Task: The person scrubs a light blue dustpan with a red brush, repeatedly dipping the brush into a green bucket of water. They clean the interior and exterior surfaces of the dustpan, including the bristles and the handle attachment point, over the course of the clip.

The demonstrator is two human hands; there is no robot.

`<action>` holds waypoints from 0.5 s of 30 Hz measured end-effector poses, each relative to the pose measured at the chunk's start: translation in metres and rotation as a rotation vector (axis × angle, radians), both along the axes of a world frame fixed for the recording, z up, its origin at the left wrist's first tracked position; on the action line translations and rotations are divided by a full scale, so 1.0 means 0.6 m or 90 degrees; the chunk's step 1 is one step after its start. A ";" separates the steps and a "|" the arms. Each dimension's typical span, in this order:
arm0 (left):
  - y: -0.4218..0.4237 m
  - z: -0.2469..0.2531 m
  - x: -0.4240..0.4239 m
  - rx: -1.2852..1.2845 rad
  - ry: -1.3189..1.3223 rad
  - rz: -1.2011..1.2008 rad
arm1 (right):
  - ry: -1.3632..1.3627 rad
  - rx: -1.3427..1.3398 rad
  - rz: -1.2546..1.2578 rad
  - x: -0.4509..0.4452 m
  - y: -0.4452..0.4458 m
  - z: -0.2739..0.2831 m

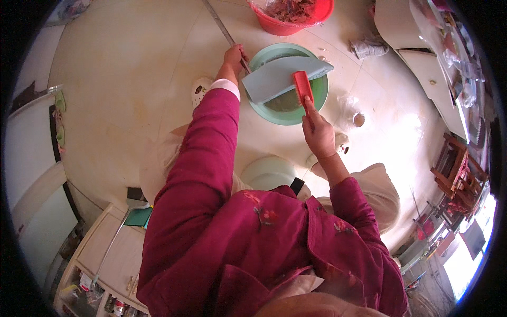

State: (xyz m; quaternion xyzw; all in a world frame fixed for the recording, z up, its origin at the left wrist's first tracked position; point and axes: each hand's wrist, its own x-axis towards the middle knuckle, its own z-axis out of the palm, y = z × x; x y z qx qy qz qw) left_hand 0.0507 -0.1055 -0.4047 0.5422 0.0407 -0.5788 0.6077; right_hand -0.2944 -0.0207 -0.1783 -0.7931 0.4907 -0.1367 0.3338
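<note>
My left hand point(236, 57) grips the metal handle point(222, 27) of a dustpan near its pan. The grey-blue dustpan pan point(273, 77) lies slanted over a green plastic basin point(256, 110) that has some murky water point(283, 104) in it. In my right hand point(320, 132) is a red brush point(303, 85), its head over the dustpan and its bristles, partly seen, on the left side. Whether the bristles touch the pan cannot be told.
A red basin point(273, 27) of scraps stands beyond the green one. To the right are a clear plastic bag point(346, 107), a crumpled cloth point(368, 47), a white cabinet point(429, 81) and a wooden stool point(455, 166). A pale green round stool point(269, 172) is below me.
</note>
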 end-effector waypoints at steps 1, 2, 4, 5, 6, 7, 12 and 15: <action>-0.003 0.006 -0.013 -0.006 0.005 0.022 | -0.030 0.003 -0.019 -0.004 0.000 -0.005; 0.001 0.013 -0.028 -0.011 0.009 0.045 | -0.045 0.006 -0.031 -0.010 0.001 -0.010; 0.004 0.043 -0.043 -0.016 -0.017 0.068 | -0.082 0.008 -0.057 -0.014 0.002 -0.003; 0.007 0.058 -0.049 -0.013 -0.045 0.069 | -0.072 0.015 -0.067 -0.019 0.002 0.000; 0.011 0.079 -0.053 -0.012 -0.076 0.072 | -0.065 0.021 -0.077 -0.023 -0.001 0.006; 0.014 0.103 -0.064 -0.028 -0.082 0.083 | -0.056 0.025 -0.092 -0.028 -0.002 0.010; 0.051 0.220 -0.143 -0.092 -0.175 0.123 | -0.128 -0.018 -0.157 -0.060 0.006 0.026; 0.080 0.309 -0.217 -0.114 -0.130 0.170 | -0.117 -0.019 -0.202 -0.090 0.005 0.041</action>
